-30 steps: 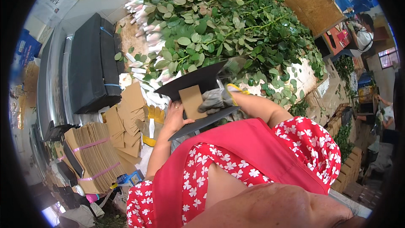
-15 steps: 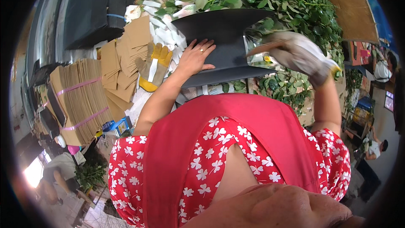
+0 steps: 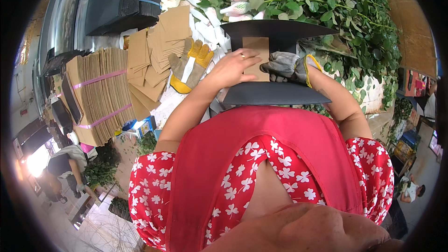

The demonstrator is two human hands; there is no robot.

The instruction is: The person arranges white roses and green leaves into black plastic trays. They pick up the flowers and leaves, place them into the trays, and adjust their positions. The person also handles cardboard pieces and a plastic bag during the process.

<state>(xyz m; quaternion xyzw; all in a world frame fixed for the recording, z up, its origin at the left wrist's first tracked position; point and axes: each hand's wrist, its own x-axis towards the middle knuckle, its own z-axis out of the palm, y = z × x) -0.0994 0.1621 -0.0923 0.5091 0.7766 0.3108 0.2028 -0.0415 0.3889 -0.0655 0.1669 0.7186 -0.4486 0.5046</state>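
Observation:
A black sheet (image 3: 277, 93) lies in front of me, its near and far sides curving up. A small rectangular piece of brown cardboard (image 3: 255, 46) rests crosswise on its middle. My bare left hand (image 3: 235, 67), wearing a ring, reaches over the cardboard's left edge with fingers stretched and apart. On the other side, my right hand (image 3: 285, 66) wears a grey work glove with a yellow cuff. Its fingers are bent together at the cardboard's right edge, their tips over it. Clear plastic wrap (image 3: 322, 46) shows beyond the right glove.
Left of the sheet lie a yellow-and-grey glove (image 3: 190, 67), loose cardboard pieces (image 3: 151, 49) and a strapped cardboard stack (image 3: 100, 93). Black sheets (image 3: 114, 7) are piled at far left. Leafy stems (image 3: 345, 4) and white-netted flower heads (image 3: 235, 9) cover the far side. Other people are in the background.
My right hand has come left and down from over the plastic wrap, bringing the cardboard onto the black sheet. My left hand has shifted from the sheet to the cardboard's edge.

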